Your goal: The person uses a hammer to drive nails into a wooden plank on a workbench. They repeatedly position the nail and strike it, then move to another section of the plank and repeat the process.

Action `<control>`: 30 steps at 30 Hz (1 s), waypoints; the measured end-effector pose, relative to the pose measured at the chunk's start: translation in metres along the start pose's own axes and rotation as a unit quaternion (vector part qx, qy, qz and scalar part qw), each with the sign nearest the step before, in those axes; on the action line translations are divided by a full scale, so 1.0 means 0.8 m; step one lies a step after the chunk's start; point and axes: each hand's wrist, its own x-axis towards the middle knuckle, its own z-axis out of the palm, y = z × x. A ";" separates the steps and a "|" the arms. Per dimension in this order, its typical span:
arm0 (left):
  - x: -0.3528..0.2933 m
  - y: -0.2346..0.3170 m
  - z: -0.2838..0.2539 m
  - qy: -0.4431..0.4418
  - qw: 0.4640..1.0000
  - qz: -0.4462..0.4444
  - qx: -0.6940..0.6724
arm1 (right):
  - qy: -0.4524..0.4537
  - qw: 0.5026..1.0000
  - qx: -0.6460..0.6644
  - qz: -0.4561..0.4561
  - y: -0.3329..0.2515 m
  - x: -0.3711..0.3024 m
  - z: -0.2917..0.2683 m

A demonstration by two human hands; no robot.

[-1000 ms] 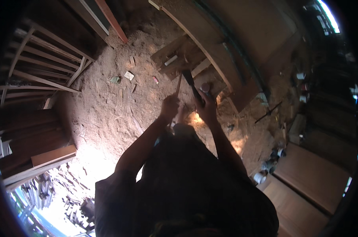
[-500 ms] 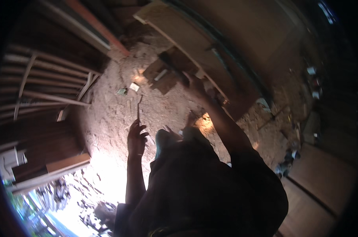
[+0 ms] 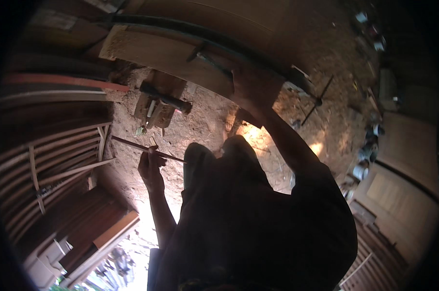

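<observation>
My left hand (image 3: 152,167) is closed around a thin dark rod (image 3: 132,143), which points left and right across it above the dirt floor. My right hand (image 3: 256,89) reaches forward over a long wooden board (image 3: 156,51), its fingers at the handle end of a hammer (image 3: 211,60). The hammer's head lies to the left on the board, and the hand covers the rest of the handle. Left of that, a dark thick-handled tool (image 3: 166,98) rests across a wooden block (image 3: 173,86). A small pale bar (image 3: 151,107) is beside it on the block.
A slatted wooden frame (image 3: 59,162) stands at the left, below a reddish beam (image 3: 64,79). A dark bar (image 3: 180,30) runs along the board's far side. Wooden panels (image 3: 399,194) lie at the right, near several small containers (image 3: 362,169). My knees (image 3: 200,155) are close to the block.
My right hand has let go of the dark thick-handled tool, now on the block, and moved right to the hammer. The rod in my left hand has swung from upright to nearly crosswise. The view has turned.
</observation>
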 end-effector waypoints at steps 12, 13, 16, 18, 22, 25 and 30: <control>0.145 0.096 0.045 -0.120 0.982 0.144 0.031 | 0.177 0.911 0.223 0.299 0.126 -0.356 0.100; 0.155 0.108 0.055 -0.141 0.978 0.152 0.028 | 0.202 0.891 0.242 0.326 0.111 -0.373 0.113; 0.174 0.147 0.093 -0.201 0.958 0.196 -0.053 | 0.292 0.826 0.296 0.380 0.062 -0.405 0.146; 0.185 0.157 0.118 -0.296 0.923 0.212 -0.128 | 0.359 0.798 0.299 0.380 0.016 -0.403 0.167; 0.186 0.163 0.192 -0.397 0.889 0.215 -0.074 | 0.310 0.733 0.394 0.459 -0.036 -0.398 0.207; 0.177 0.157 0.252 -0.448 0.867 0.200 -0.089 | 0.364 0.738 0.343 0.454 -0.060 -0.393 0.233; 0.177 0.140 0.326 -0.471 0.853 0.202 -0.099 | 0.350 0.758 0.320 0.448 -0.050 -0.405 0.266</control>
